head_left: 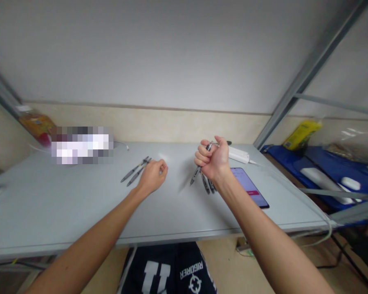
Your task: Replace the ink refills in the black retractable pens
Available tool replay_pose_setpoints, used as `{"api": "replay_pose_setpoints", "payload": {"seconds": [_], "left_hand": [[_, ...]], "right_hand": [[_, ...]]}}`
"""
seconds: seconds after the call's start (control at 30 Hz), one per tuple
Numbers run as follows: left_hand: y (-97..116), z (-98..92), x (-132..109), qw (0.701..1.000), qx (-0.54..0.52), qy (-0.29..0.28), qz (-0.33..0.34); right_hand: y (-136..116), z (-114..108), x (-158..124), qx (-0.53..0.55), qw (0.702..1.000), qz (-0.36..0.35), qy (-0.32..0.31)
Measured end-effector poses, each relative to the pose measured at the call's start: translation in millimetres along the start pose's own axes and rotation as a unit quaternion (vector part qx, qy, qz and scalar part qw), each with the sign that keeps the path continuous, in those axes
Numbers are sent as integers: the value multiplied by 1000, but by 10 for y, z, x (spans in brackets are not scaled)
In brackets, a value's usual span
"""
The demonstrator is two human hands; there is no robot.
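My right hand [213,157] is closed in a fist around a grey and black pen [195,175]. The pen slants, its tip pointing down and left, a little above the desk [178,212]. Beneath and behind that hand, several similar pens [206,185] lie on the desk, partly hidden by the wrist. My left hand [153,175] rests on the desk with its fingers curled into a loose fist, and no object shows in it. Just left of it lie two grey pens [133,171] side by side, one partly covered by the hand.
A phone [250,188] with a lit screen lies beside my right forearm. Behind it is a white power strip [238,155] with a cable. At the back left stand an orange bottle [37,124] and a pixelated object [81,146]. Metal posts [294,96] border the desk.
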State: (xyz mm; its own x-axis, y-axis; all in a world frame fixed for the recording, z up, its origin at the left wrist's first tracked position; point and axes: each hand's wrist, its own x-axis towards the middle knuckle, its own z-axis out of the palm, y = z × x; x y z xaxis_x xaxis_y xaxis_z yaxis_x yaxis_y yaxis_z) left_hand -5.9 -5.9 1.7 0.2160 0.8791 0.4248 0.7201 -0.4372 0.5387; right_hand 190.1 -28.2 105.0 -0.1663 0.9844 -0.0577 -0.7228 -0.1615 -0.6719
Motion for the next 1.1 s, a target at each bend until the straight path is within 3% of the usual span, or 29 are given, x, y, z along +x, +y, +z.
{"api": "replay_pose_setpoints", "payload": {"seconds": [0.1, 0.53, 1.1], "left_hand": [[5, 4, -1, 999, 31, -18, -3], [-20, 18, -9, 1000, -10, -2, 21], [-10, 12, -9, 997, 62, -35, 27]], "right_hand": [[-11, -11, 1, 6, 1000, 6, 1], [-34, 25, -11, 3, 1000, 6, 12], [-38, 22, -21, -6, 1000, 9, -12]]}}
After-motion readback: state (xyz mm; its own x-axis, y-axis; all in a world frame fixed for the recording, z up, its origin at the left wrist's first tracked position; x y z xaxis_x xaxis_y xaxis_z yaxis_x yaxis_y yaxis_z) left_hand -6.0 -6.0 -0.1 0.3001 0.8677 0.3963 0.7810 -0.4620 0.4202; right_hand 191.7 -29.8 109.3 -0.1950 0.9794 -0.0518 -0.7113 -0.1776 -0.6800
